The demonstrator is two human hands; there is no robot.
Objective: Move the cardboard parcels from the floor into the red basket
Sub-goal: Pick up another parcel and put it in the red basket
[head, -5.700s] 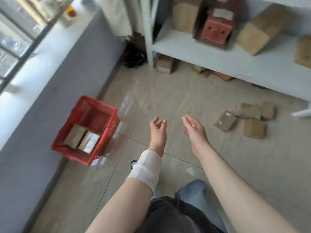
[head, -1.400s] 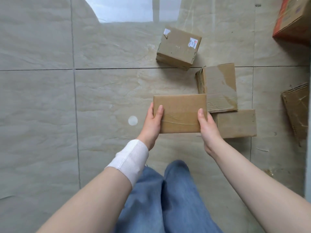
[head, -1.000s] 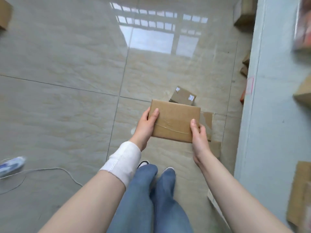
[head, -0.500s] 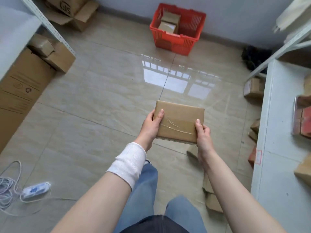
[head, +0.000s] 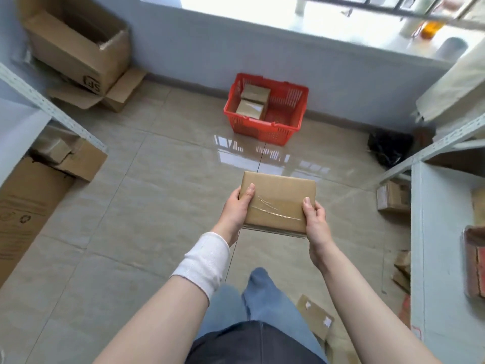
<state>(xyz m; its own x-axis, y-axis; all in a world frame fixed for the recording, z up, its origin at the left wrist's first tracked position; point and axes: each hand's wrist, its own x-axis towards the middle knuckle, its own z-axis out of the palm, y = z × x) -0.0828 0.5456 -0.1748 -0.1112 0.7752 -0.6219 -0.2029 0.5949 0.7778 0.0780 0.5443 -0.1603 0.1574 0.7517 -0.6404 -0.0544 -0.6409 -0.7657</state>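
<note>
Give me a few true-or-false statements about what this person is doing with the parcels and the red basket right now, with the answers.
1. Both hands hold one flat cardboard parcel. True: the left hand grips its left edge, the right hand its right edge.
2. The red basket is empty. False: two small parcels lie in it.
3. The basket stands on the floor by the wall under the window. True.
4. The held parcel is already over the basket. False: bare floor lies between them.
5. A white wrap covers the right wrist. False: it is on the left.
</note>
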